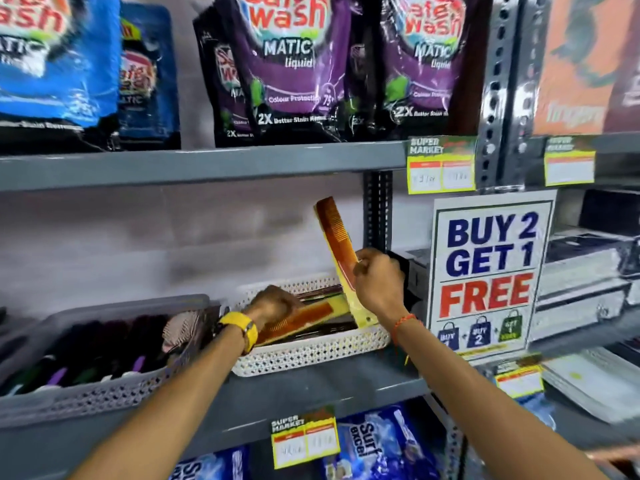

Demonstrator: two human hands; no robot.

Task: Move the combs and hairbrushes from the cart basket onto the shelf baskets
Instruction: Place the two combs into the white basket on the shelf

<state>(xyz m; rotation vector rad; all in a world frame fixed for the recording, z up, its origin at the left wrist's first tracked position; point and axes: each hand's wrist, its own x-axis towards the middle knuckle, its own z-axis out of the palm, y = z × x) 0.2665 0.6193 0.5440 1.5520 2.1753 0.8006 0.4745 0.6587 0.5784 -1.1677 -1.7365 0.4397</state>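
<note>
A white lattice basket sits on the grey shelf and holds several combs. My right hand grips a brown comb on a yellow card, held nearly upright over the basket's right end, its lower end touching inside. My left hand, with a yellow watch at the wrist, rests inside the basket on another brown comb with a yellow card that lies flat. A grey basket to the left holds several hairbrushes with dark and purple handles. The cart basket is out of view.
Above is a shelf board with detergent pouches. A "Buy 2 Get 1 Free" sign hangs right of the white basket beside a perforated upright post. Boxes are stacked at far right. Price tags hang on the shelf edges.
</note>
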